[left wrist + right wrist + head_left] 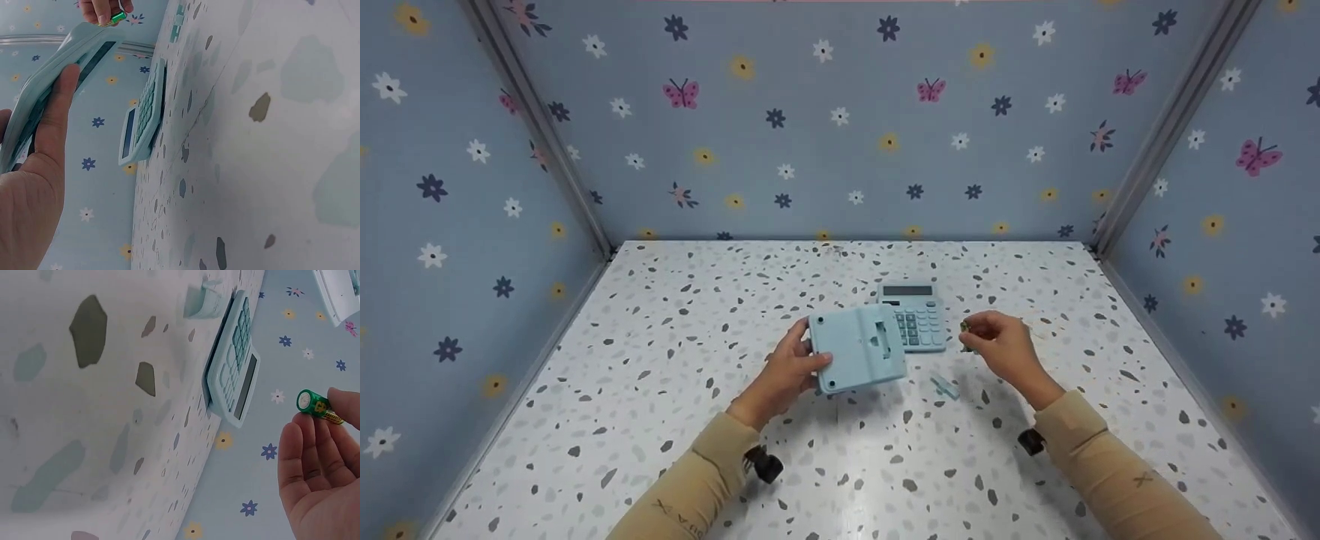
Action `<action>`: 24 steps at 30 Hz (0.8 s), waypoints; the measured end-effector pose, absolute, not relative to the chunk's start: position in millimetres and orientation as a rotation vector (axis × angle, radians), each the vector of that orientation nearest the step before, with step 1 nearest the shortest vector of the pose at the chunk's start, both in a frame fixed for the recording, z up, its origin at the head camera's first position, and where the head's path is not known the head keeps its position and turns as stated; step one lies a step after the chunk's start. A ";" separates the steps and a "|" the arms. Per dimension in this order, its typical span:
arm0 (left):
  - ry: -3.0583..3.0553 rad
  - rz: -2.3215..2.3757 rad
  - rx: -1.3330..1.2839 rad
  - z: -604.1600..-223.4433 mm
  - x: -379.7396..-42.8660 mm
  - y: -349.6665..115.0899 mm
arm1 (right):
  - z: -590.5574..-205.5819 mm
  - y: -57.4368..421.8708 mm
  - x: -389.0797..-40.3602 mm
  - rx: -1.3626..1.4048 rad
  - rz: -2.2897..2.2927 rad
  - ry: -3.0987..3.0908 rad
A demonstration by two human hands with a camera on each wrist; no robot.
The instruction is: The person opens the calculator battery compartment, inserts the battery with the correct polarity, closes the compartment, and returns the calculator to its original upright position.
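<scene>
My left hand [787, 373] grips a light-blue calculator [847, 349] by its left side, thumb over the back, which faces up. An uncovered battery slot [883, 340] shows near the calculator's right edge. In the left wrist view its display [97, 63] and keys face away, partly hidden by fingers. To the right, my right hand [1003, 349] pinches a green battery [313, 403] between thumb and fingertips, off the table. On the table between the hands lies a small light-blue battery cover [944, 386].
A second light-blue calculator [924, 330] lies face up on the speckled white table [697, 300], partly behind the held one in the head view. Flower-patterned panels [840, 135] enclose the table at the back and both sides.
</scene>
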State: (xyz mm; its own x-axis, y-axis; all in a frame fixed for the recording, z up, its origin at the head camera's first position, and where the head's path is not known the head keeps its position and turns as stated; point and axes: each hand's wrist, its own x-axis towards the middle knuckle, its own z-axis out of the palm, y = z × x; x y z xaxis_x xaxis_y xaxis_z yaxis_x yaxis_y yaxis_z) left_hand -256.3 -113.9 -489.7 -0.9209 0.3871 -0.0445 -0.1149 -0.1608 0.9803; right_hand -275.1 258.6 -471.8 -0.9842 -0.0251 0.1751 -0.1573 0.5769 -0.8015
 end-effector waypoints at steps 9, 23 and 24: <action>1.794 2.136 0.335 -489.7 -256.1 -113.7 | -470.9 243.9 -270.4 0.198 1.414 -2.668; 1.789 2.140 0.344 -492.8 -258.2 -108.1 | -463.6 225.4 -264.4 0.321 1.473 -2.619; 1.790 2.141 0.349 -492.7 -258.3 -107.8 | -463.2 224.5 -264.8 0.325 1.472 -2.617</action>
